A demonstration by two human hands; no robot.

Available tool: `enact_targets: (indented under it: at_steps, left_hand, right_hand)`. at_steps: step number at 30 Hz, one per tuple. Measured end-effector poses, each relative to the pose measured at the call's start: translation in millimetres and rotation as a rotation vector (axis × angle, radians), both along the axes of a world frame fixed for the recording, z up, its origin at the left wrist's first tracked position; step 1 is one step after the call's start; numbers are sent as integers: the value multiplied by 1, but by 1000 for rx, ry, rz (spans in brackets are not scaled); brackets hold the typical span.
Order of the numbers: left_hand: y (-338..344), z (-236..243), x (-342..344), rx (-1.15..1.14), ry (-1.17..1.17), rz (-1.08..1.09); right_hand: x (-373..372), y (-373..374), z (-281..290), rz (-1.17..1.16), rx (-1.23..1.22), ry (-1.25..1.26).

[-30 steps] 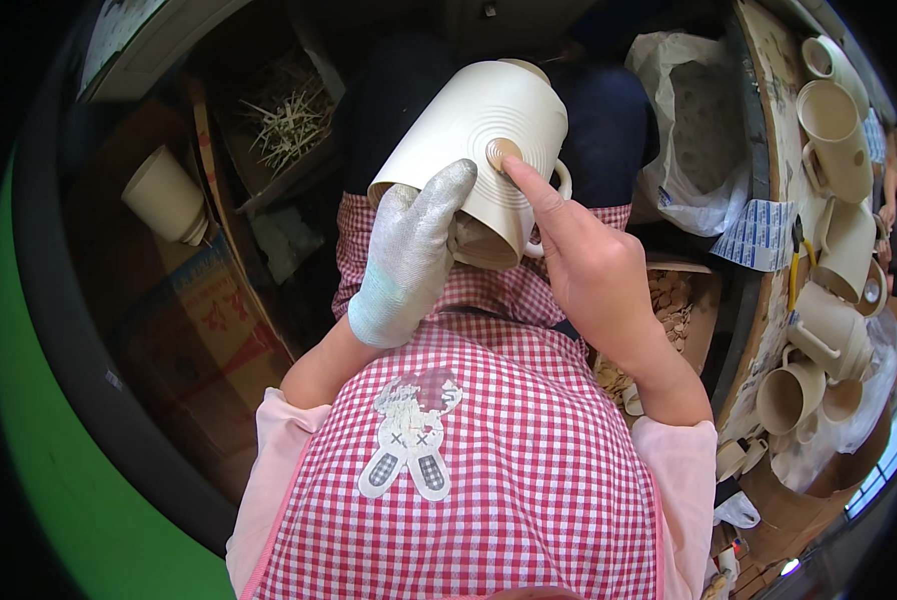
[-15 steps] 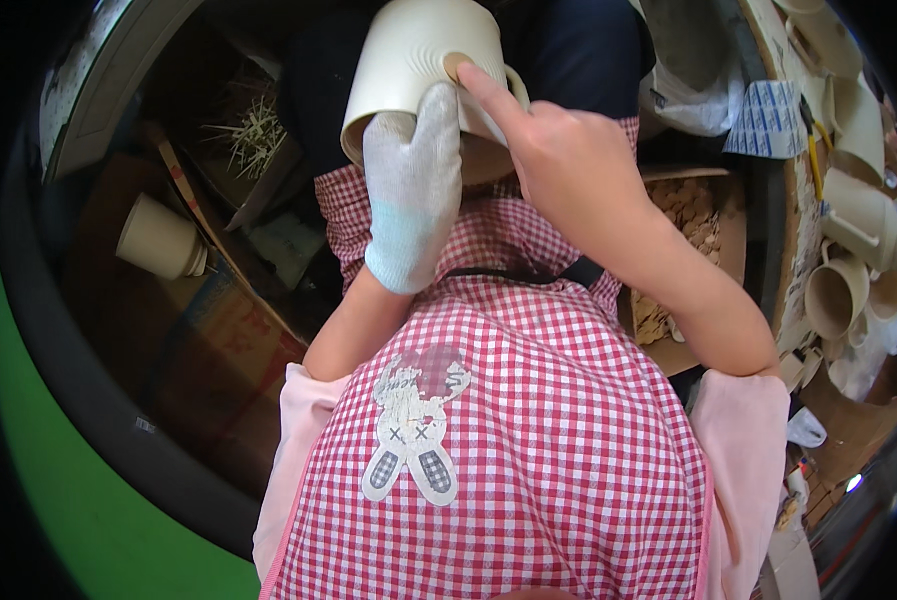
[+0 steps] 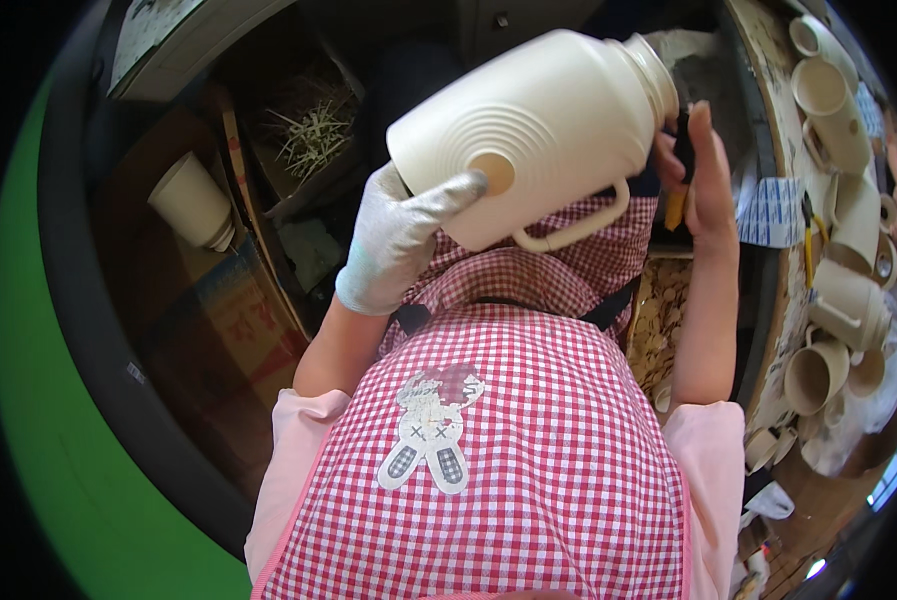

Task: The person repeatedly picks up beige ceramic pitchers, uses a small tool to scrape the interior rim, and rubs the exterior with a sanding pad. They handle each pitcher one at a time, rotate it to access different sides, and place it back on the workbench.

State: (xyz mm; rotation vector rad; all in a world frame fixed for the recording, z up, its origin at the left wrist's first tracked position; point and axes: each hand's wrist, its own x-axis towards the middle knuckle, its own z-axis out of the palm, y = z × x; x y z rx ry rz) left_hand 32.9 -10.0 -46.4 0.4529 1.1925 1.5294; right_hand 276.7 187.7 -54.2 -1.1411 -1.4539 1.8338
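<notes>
A cream plastic jug body [image 3: 558, 110] with a side handle and ridged rings lies tilted in front of me, its narrower neck toward the upper right. My left hand [image 3: 393, 235], in a pale glove, grips its wide end, with fingers inside the rim and the thumb on the wall. That thumb touches the edge of a round tan disc [image 3: 493, 174] set amid the rings. Beside the neck, my right hand [image 3: 706, 180] is bare and closes around a slim black and yellow tool [image 3: 677, 190]. Its exact kind is partly hidden by the fingers.
A box of tan discs [image 3: 658, 320] stands right of my lap. Along the right, a worn bench [image 3: 768, 150] bears several cream jug bodies [image 3: 818, 375], a yellow tool [image 3: 808, 235] and a blue-white packet [image 3: 768, 212]. At left are another jug body [image 3: 193, 200] and thin pale strips [image 3: 313, 140].
The jug body has turned so its neck points right and its handle faces me. My right hand has left the disc and moved right to the neck, where a black and yellow tool now shows.
</notes>
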Motion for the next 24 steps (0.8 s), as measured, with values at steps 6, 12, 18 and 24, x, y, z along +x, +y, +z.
enact_targets:
  at_steps: [6, 12, 18, 24]
  left_hand:
    - [9, -14, 7, -112, 237, 74]
    - [28, -30, -13, -182, 322, -63]
    - [43, -39, -30, 118, 553, 239]
    - [29, -52, -16, 21, 557, 158]
  right_hand:
    - [-21, -11, -12, -137, 140, 82]
    - [-27, 2, 10, -305, 232, 1]
    - [-1, 12, 14, -245, -73, 329]
    - [61, 53, 16, -116, 499, -109]
